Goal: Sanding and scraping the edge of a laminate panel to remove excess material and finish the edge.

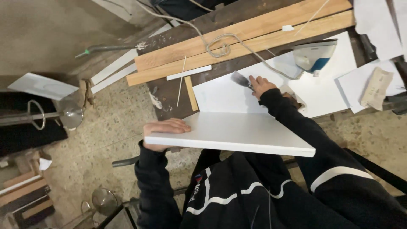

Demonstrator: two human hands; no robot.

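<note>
Left hand [163, 129] clamps board [237, 133] end, steadying it level; right hand [260, 86] closed on brush [241, 79] over sheet [220, 95].

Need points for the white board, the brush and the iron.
white board [237, 131], head view, middle of its top face
brush [238, 78], head view, on the bristles
iron [314, 56], head view, on its body
</note>
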